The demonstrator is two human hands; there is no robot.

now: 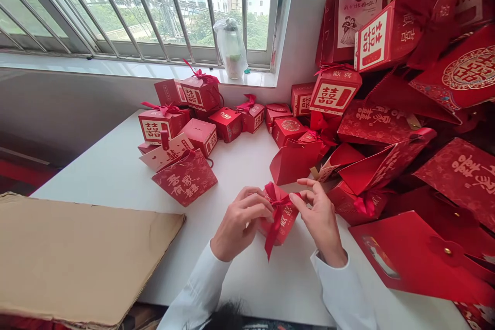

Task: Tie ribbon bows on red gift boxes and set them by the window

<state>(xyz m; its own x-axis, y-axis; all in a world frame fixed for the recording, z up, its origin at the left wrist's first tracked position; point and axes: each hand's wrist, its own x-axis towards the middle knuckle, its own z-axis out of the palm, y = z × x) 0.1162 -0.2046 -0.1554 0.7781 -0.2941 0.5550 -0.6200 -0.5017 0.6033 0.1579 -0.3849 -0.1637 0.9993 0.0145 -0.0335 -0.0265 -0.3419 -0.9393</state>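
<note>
Both hands — left hand (pixel 242 221), right hand (pixel 319 221) — pinch red ribbon (pixel 275 216) on a small gift box (pixel 290 219), fingers narrow; any slack could slip the loop

A small red paper gift box (pixel 286 220), printed with pale characters, tilts between the left hand (pixel 240 223) and right hand (pixel 319 221) above the white table (pixel 116 165). A red satin ribbon (pixel 277 211) crosses it in a loose knot, one tail hanging nearward.
</note>
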